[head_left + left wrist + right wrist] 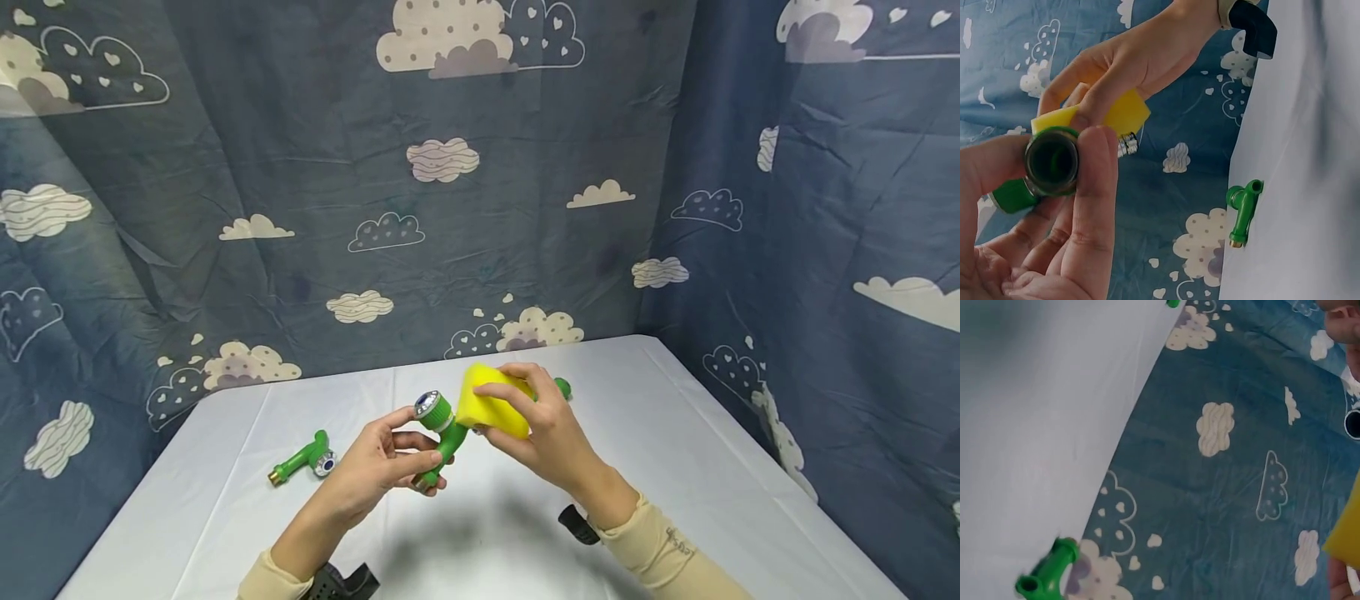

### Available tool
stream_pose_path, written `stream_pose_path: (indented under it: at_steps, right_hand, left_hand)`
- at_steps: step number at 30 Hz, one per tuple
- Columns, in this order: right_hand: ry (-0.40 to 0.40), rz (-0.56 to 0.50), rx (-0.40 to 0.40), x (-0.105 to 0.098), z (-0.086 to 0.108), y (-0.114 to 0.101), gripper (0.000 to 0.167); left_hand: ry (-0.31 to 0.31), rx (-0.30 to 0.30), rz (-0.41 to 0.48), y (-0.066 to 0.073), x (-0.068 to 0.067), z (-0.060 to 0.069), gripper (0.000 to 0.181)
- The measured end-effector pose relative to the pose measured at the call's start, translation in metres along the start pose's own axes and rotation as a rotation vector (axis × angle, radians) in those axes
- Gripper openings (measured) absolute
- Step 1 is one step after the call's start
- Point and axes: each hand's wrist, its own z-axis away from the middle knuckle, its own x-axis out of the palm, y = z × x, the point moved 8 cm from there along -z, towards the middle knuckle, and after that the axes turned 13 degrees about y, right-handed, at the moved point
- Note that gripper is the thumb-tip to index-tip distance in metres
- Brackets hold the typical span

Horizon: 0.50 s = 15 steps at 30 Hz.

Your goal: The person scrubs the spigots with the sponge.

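Above the table's middle, the left hand [386, 462] holds a green tap [452, 440] with a ribbed green knob and a brass end, pinched between thumb and fingers. A yellow sponge [491, 402] is gripped by the right hand [551, 429] against the tap's upper part. In the left wrist view the tap's round open end [1052, 161] faces the camera, with the sponge [1124, 115] behind it. At the right wrist view's edge only part of the sponge [1346, 534] shows.
A second green tap [300, 460] lies on the white table [232, 500] at the left. Behind the right hand, part of another green piece [562, 387] shows. Dark cloud-patterned cloth [315, 167] hangs around the table's back and sides.
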Motion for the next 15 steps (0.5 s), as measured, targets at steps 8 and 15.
stream_pose_path:
  at_steps: [8, 15]
  right_hand:
    - [-0.141, -0.425, 0.592, 0.016, 0.01, 0.031, 0.035]
    - [-0.229, -0.967, 1.139, 0.037, 0.035, 0.035, 0.042]
  left_hand:
    - [-0.058, 0.05, 0.088, 0.003, 0.001, 0.002, 0.053]
    - [-0.023, 0.085, 0.242, 0.002, 0.006, 0.001, 0.055]
